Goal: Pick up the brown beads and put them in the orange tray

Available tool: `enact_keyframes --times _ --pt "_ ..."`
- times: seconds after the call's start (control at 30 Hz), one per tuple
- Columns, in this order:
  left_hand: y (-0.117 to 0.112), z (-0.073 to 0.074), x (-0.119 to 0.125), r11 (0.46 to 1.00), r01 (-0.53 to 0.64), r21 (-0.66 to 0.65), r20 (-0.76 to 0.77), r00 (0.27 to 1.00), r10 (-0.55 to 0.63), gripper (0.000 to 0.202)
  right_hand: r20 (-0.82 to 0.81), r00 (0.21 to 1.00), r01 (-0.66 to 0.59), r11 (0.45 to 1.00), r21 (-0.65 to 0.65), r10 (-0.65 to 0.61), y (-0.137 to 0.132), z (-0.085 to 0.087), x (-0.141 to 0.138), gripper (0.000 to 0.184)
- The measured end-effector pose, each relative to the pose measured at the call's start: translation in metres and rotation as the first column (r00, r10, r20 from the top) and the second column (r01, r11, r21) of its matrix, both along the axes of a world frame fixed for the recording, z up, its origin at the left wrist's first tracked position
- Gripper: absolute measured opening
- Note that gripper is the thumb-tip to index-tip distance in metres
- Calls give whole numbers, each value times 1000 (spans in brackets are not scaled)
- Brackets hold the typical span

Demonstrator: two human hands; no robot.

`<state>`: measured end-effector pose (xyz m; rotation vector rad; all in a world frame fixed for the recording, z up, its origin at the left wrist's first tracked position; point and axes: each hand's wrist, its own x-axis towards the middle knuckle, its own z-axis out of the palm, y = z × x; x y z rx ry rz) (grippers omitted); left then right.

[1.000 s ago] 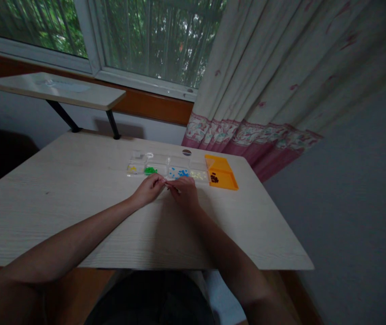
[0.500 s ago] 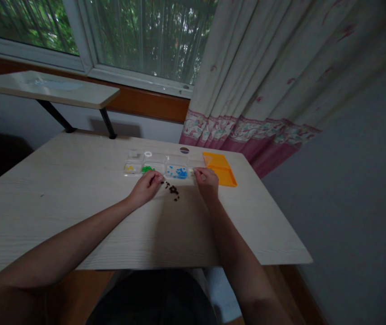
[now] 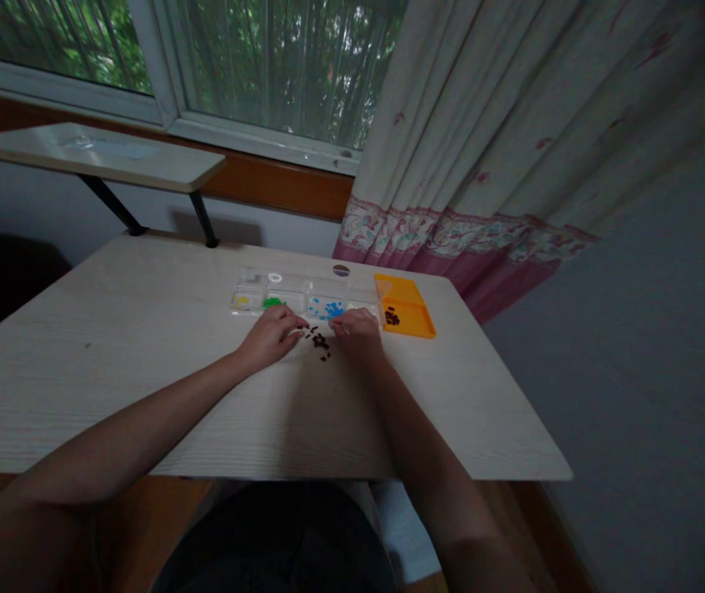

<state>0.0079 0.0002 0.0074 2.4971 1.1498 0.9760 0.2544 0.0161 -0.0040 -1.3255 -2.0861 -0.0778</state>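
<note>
Small dark brown pieces point(image 3: 320, 341) lie scattered on the table between my two hands. My left hand point(image 3: 269, 338) rests at their left edge, thumb and forefinger closed around a spot by the nearest pieces; whatever is between the fingertips is too small to make out. On the other side, my right hand point(image 3: 360, 336) is held palm down with its fingertips pinched together just above the pile, their contents hidden. Behind the hands stands a clear compartment box with yellow pieces point(image 3: 242, 301), green pieces point(image 3: 274, 303) and blue pieces point(image 3: 333, 310). My right hand partly covers its right-hand compartment.
An orange tray point(image 3: 417, 321) with more dark brown pieces point(image 3: 392, 317) lies to the right of the clear box. A small round disc point(image 3: 341, 270) is behind the box. A raised shelf point(image 3: 142, 165) stands at the back left, and a curtain point(image 3: 451, 239) hangs behind the table.
My right hand has moved left, from beside the orange tray to the scattered brown pieces, uncovering the brown pieces in the tray. My left hand stays by the pile. The view has shifted slightly.
</note>
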Motion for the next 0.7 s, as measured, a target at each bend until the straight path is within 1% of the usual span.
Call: enact_keyframes --times 0.17,0.3,0.5,0.6,0.7 --pt "-3 -1 10 995 -6 104 -142 990 21 36 10 1000 10 999 45 -11 -9 1 -15 10" --pt "-5 -2 12 990 -4 144 -214 976 35 34 -4 1000 11 999 42 -11 -14 4 -19 10" --pt "-9 0 11 993 1 120 -220 975 25 31 10 999 46 998 -42 -45 -13 7 -14 12" --pt "-11 1 11 990 -17 139 -222 974 48 27 12 998 56 995 -76 -56 -12 9 -13 13" --pt "-12 2 11 985 -42 168 -240 967 82 25 1 999 37 997 -73 -37 -11 10 -12 13"
